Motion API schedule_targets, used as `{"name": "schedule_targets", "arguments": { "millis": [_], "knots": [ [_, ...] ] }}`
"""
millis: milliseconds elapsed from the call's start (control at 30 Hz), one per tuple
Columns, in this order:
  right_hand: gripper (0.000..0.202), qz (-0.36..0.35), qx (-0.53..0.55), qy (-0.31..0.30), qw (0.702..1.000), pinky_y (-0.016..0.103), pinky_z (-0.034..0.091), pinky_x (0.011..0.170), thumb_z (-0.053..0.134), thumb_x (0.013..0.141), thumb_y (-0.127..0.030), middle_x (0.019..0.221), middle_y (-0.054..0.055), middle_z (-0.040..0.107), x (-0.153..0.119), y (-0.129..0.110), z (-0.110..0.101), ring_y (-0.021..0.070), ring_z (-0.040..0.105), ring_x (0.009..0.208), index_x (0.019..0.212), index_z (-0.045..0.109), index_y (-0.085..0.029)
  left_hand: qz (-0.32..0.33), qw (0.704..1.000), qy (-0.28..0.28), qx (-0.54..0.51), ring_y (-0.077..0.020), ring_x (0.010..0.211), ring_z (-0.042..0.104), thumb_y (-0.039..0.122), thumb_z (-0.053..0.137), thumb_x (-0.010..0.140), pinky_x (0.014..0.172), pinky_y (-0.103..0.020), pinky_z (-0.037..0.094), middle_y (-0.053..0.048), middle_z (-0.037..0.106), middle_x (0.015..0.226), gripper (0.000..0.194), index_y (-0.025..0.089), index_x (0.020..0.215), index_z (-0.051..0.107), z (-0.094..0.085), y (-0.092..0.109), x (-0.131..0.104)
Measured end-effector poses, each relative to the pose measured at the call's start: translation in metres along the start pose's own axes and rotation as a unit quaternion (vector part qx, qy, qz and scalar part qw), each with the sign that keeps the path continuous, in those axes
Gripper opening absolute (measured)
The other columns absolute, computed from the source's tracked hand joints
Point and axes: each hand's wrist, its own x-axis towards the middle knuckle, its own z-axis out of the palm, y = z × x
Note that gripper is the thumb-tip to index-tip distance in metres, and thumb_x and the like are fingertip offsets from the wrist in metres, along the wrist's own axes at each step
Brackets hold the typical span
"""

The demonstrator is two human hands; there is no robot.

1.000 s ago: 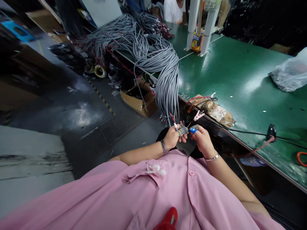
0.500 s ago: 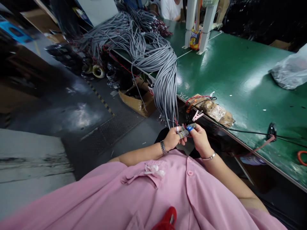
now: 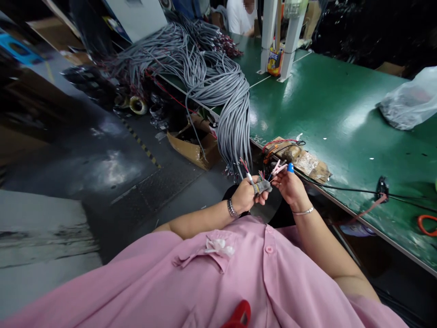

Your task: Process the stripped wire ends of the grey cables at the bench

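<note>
A gray cable with thin colored wires fanned out at its end is gripped in my left hand, whose thumb wears a grayish wrap. Just to the right, my right hand has its fingers bent near the wire ends, with blue tape on one digit; whether it pinches a wire is too small to tell. Beside its fingertips, at the table edge, is a pink clip. Behind my hands a thick bundle of gray cables hangs over the edge of the green table.
On the table lie a taped cardboard piece, a plastic bag, and orange-handled scissors. White posts stand farther back, near a person in white. An open cardboard box sits below the bundle.
My right hand has moved away from my left hand, rightward, and its blue-taped digit now points up. Red wires at the cable end now stand out above my left hand.
</note>
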Motion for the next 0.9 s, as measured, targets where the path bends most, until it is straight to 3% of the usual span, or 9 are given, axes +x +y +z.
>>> {"name": "schedule_targets", "arguments": {
  "millis": [167,400,667,900],
  "knots": [
    [0.046,-0.023,0.02,0.007,1.0,0.025,0.046,0.059,0.063,0.073,-0.066,0.075,0.001,0.064,0.009,0.001,0.01,0.0117,0.055,0.062,0.078,0.063,-0.021,-0.004,0.999,0.007,-0.033,-0.0096,0.037,0.053,0.042,0.071,0.07,0.033,-0.018,0.028,-0.001,0.06,0.053,0.033,0.013,0.072,0.056,0.006,0.0,0.01],
    [0.046,-0.055,0.037,0.067,0.996,0.027,0.046,0.057,0.064,0.07,-0.067,0.068,0.0,0.061,0.017,0.009,0.013,0.0126,0.053,0.06,0.073,0.058,-0.021,-0.022,0.999,0.017,-0.019,-0.0089,0.036,0.052,0.047,0.073,0.067,0.033,-0.018,0.027,-0.001,0.06,0.052,0.039,0.013,0.071,0.054,0.005,-0.008,0.013],
    [0.048,-0.008,0.081,0.049,0.995,0.027,0.047,0.057,0.063,0.07,-0.069,0.073,0.001,0.063,0.011,0.006,0.015,0.0126,0.055,0.06,0.072,0.057,-0.022,-0.023,0.999,0.026,-0.009,-0.0089,0.036,0.053,0.047,0.072,0.069,0.033,-0.017,0.026,-0.001,0.06,0.052,0.038,0.014,0.07,0.053,0.002,-0.013,0.015],
    [0.05,0.011,0.074,0.018,0.997,0.027,0.048,0.058,0.055,0.075,-0.072,0.078,0.001,0.066,0.004,0.0,0.013,0.0127,0.057,0.062,0.081,0.061,-0.022,0.0,1.0,0.012,0.009,-0.0092,0.037,0.053,0.047,0.07,0.071,0.033,-0.018,0.028,-0.001,0.06,0.053,0.037,0.013,0.074,0.059,0.001,-0.009,0.002]
  ]
}}
